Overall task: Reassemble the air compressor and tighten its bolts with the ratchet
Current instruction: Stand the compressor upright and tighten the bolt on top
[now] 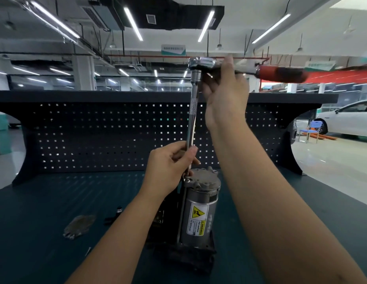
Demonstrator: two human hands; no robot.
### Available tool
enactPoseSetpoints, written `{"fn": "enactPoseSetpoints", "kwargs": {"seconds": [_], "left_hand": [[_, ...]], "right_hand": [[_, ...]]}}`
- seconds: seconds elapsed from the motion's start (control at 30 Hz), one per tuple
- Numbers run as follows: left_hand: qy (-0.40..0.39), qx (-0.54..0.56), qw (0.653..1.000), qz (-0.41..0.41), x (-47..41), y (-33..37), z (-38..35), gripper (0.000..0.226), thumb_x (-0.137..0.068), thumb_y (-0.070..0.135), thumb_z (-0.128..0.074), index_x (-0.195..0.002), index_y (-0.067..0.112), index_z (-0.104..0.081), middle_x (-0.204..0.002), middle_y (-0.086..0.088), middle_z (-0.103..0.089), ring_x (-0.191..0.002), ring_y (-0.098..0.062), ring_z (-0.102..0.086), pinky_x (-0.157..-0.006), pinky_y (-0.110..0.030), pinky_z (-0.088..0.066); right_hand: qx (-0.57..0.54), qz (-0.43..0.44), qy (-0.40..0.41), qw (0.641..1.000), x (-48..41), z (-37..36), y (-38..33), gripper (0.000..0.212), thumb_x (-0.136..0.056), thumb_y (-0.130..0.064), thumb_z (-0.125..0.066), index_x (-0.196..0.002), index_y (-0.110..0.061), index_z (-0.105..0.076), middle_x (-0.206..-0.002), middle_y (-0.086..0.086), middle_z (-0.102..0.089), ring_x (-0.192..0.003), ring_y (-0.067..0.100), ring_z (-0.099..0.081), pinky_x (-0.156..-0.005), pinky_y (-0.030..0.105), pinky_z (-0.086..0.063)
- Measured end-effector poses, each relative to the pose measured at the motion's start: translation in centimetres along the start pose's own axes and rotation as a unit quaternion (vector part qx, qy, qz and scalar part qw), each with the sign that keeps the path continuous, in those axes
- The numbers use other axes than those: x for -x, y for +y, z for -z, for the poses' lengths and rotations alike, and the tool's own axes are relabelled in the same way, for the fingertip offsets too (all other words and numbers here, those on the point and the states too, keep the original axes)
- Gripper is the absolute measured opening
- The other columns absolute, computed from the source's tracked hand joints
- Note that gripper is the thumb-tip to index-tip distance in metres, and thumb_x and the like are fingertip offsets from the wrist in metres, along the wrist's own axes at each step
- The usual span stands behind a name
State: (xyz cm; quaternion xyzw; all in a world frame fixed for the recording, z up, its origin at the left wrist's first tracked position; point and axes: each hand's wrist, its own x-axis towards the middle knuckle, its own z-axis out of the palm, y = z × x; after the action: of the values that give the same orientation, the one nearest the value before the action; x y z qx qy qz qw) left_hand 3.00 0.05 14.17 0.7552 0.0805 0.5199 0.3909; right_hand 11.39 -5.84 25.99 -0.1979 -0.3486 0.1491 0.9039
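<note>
The air compressor [199,210] stands upright on the dark workbench [45,201], a silver cylinder with a yellow warning label and a grey cast head on top. A long chrome extension bar [192,117] rises from the left side of that head up to the ratchet [202,63], whose red and black handle [281,74] points right and is blurred. My left hand [170,165] pinches the lower end of the bar just above the compressor. My right hand [223,95] grips the ratchet shaft right beside its head. The socket and bolt are hidden behind my left hand.
A dark perforated back panel [96,136] closes off the bench behind the compressor. A grey gasket-like part [79,226], a small black fitting [115,216] and a loose bolt [88,251] lie on the bench to the left. A white car [350,117] and a blue chair [310,132] stand at the far right.
</note>
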Motion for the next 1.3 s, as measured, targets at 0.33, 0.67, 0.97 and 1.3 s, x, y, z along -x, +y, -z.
{"fn": "enactPoseSetpoints", "kwargs": {"seconds": [0.33,0.67,0.97,1.3], "left_hand": [[0.038,0.017,0.999,-0.005,0.1,-0.2,-0.1,0.011,-0.078,0.035,-0.068,-0.088,0.038,-0.063,-0.069,0.003,-0.072,-0.055,-0.016,-0.067,-0.052,-0.027,-0.056],[0.002,0.022,1.000,-0.003,0.2,-0.1,-0.3,0.018,-0.086,0.036,-0.058,-0.102,0.030,-0.065,-0.077,0.001,-0.073,-0.064,-0.011,-0.068,-0.056,-0.025,-0.056],[0.002,0.031,1.000,-0.004,0.3,0.1,0.0,0.010,-0.085,0.032,-0.059,-0.089,0.028,-0.067,-0.069,0.002,-0.070,-0.054,-0.010,-0.064,-0.052,-0.019,-0.051],[0.026,0.025,0.999,0.027,-0.1,-0.3,-0.1,0.022,-0.070,0.038,-0.072,-0.088,0.026,-0.067,-0.068,0.003,-0.072,-0.059,-0.015,-0.068,-0.056,-0.027,-0.056]], "right_hand": [[0.205,0.330,-0.068,0.919,1.5,0.7,0.2,0.016,-0.096,-0.009,-0.051,-0.086,-0.020,-0.047,-0.074,-0.013,-0.053,-0.068,-0.009,-0.056,-0.066,0.012,-0.050],[0.065,0.148,-0.023,0.987,0.9,0.8,0.2,0.010,-0.097,-0.012,-0.053,-0.088,-0.016,-0.052,-0.083,-0.001,-0.062,-0.078,0.003,-0.064,-0.077,0.023,-0.056],[-0.074,-0.072,-0.040,0.994,0.3,0.0,-0.3,0.013,-0.098,-0.018,-0.051,-0.091,-0.008,-0.054,-0.085,0.009,-0.066,-0.074,0.019,-0.069,-0.071,0.030,-0.060],[0.257,0.308,-0.026,0.916,1.0,0.9,0.2,0.019,-0.094,-0.014,-0.058,-0.080,-0.023,-0.049,-0.073,-0.012,-0.055,-0.067,-0.007,-0.056,-0.069,0.015,-0.051]]}}
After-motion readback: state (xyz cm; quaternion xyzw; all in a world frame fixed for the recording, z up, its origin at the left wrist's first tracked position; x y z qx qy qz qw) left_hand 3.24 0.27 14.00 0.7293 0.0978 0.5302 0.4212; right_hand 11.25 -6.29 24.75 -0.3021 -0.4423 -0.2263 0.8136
